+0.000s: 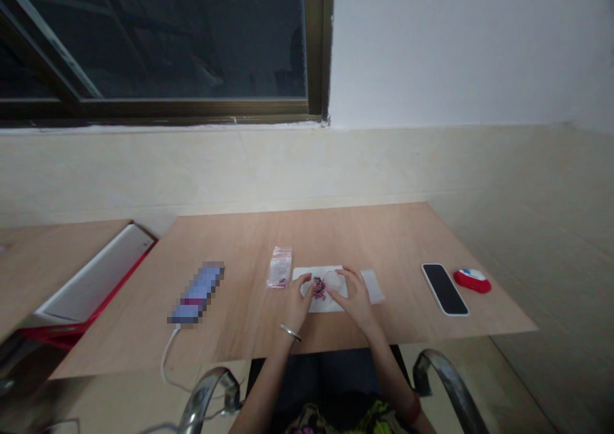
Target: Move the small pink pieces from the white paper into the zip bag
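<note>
A small pile of dark pink and purple bead-like pieces [319, 288] lies on a white sheet [330, 305] in front of me. My left hand [299, 300] rests at the pile's left edge, thumb and index finger apart with nothing visible between them. On the other side, my right hand [357, 298] has its thumb and fingers around a translucent, roundish piece [337, 282] beside the pile; its exact kind is too small to tell. Just left of the sheet is a clear zip bag [280, 266] with a few dark bits at its bottom.
Right of the sheet lies a pale flat packet [372, 286]. A white-edged phone [445, 289] and a red case [472, 280] sit at the table's right. At left is a pixelated phone [197, 294] with a white cable [167, 357]. Chair armrests [211, 395] flank me.
</note>
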{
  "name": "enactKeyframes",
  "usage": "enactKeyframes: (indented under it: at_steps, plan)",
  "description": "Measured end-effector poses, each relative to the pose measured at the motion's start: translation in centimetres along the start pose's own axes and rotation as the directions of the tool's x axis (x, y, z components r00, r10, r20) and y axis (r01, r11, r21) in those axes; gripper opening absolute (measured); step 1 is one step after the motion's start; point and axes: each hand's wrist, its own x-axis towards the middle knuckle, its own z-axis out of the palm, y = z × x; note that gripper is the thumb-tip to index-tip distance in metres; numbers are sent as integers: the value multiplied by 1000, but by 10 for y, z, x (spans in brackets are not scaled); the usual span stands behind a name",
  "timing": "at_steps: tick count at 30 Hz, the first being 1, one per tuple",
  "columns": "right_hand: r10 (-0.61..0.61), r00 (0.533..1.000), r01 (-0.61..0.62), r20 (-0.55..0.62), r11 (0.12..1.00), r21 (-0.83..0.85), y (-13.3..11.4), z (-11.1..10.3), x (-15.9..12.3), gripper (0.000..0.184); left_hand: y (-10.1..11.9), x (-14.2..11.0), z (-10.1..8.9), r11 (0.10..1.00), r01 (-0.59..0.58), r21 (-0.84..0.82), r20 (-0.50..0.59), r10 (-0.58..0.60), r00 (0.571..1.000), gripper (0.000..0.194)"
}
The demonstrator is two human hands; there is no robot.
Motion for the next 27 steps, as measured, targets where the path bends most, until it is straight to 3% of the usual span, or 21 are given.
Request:
enactKeyframes:
  at_steps: [7, 21, 27]
  plan:
    - [13, 999, -13, -35, 1000, 15, 5, 1, -1, 39, -35, -15, 17, 989, -15, 146, 117, -2, 993, 21]
    - [15, 999, -14, -50, 1000, 17, 0, -1, 0, 38, -62, -5, 26, 968, -88, 233, 111, 64, 992, 18]
    - [50, 998, -50, -25, 999, 19, -2, -3, 0, 39, -65, -1, 28, 986, -17, 167, 29, 12, 999, 21]
